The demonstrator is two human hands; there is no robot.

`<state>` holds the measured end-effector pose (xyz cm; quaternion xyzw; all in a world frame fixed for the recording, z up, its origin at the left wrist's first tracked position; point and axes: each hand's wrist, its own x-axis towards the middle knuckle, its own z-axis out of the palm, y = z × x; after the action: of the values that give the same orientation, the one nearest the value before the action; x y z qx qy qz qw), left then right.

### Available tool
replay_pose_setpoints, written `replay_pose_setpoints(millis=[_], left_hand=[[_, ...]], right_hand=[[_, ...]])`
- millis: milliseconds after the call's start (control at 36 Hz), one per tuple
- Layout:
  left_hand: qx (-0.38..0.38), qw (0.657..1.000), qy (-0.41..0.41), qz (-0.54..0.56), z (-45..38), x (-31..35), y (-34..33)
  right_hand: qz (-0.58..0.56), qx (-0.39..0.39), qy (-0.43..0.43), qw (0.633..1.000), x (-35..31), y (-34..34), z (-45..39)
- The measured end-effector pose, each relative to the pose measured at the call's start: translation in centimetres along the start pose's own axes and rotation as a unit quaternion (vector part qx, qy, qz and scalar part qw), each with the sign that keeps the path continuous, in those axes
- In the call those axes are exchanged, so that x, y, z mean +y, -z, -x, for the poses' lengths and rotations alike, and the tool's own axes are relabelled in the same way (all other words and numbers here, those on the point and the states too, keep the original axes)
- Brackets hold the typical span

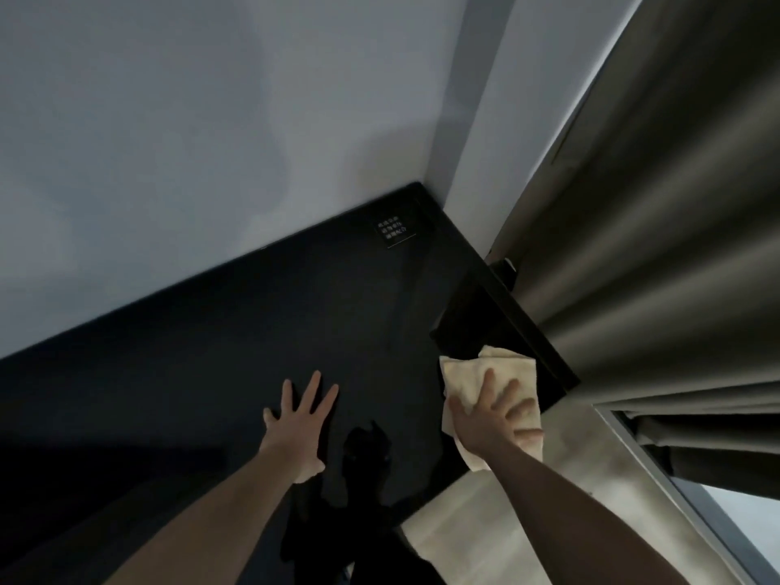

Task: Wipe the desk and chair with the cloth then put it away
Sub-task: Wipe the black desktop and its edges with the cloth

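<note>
Small black sign (pixel 396 233) with white lettering, illegible, lies near the far corner, well beyond the grip. Grey-brown curtain (pixel 658 230) hangs right of the grip. Pale wall (pixel 190 133) behind. Light floor (pixel 561 513) below.

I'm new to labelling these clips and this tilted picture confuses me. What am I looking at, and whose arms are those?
It is one picture from a camera worn on a person's head, looking down, so the arms are the wearer's own. The left hand rests flat, fingers spread, on a dark desk set against a pale wall. The right hand presses a cream cloth onto the desk's right end; it is pressing, not a closed grip. A small sign sits in the far corner, and a curtain hangs at right.
</note>
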<state>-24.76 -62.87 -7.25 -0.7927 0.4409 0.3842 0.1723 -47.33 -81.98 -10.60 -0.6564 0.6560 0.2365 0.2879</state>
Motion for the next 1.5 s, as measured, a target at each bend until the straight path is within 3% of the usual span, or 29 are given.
replay_pose_setpoints(millis=[167,389,611,944,1194,1500], left_hand=[[-0.024,0.999,-0.009,-0.025,-3.3,1.8,3.1],[-0.062,0.998,-0.001,-0.02,-4.7,2.4,3.8],[-0.05,0.999,-0.015,-0.003,-5.0,1.8,3.5],[-0.021,0.998,-0.056,-0.003,-4.5,0.1,2.5],[0.05,0.994,-0.1,-0.006,-1.9,-3.7,-0.3],[0.019,0.999,-0.027,0.011,4.7,-15.4,-5.0]], right_hand=[[-0.033,0.034,-0.054,0.997,-1.7,2.1,-3.0],[-0.005,0.087,-0.023,0.996,-1.9,5.5,-7.4],[0.007,0.104,0.014,0.994,-2.1,7.9,-10.7],[0.012,0.118,0.001,0.993,-2.7,7.7,-10.3],[0.025,0.103,0.018,0.994,-4.2,2.9,-4.8],[0.023,0.08,0.047,0.995,-8.6,-8.0,6.3]])
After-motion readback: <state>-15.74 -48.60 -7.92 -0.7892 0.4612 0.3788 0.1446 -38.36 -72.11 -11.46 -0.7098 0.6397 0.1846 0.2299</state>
